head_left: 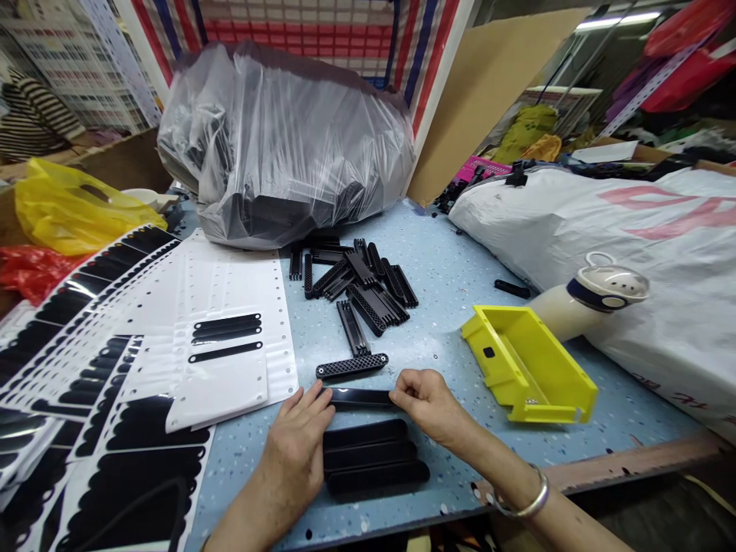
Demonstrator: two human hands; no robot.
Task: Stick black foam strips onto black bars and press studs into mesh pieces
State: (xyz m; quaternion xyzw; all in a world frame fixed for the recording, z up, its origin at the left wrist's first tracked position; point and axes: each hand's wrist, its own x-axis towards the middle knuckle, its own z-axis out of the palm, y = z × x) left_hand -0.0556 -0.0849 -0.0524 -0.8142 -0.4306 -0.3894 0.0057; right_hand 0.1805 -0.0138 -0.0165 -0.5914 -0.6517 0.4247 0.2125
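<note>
A glossy black strip-shaped piece (361, 399) lies crosswise on the table between my hands. My left hand (296, 445) rests with fingers stretched out, its fingertips at the strip's left end; the thumb is hard to see. At the right end, my right hand (428, 399) pinches the strip between thumb and fingers. Just below are several black long rounded pieces (371, 454) laid side by side. Above the strip sits a black piece with a honeycomb-textured face (352, 366), touching or close to a ribbed black piece (352, 328).
Farther back is a loose pile of black pieces (359, 276). White sheets (230, 391) with black strip stickers (225, 351) spread at left. A yellow bin (523, 368), a cream bottle (560, 310) and a white sack (661, 307) stand right. A large plastic-wrapped bundle (293, 138) fills the back.
</note>
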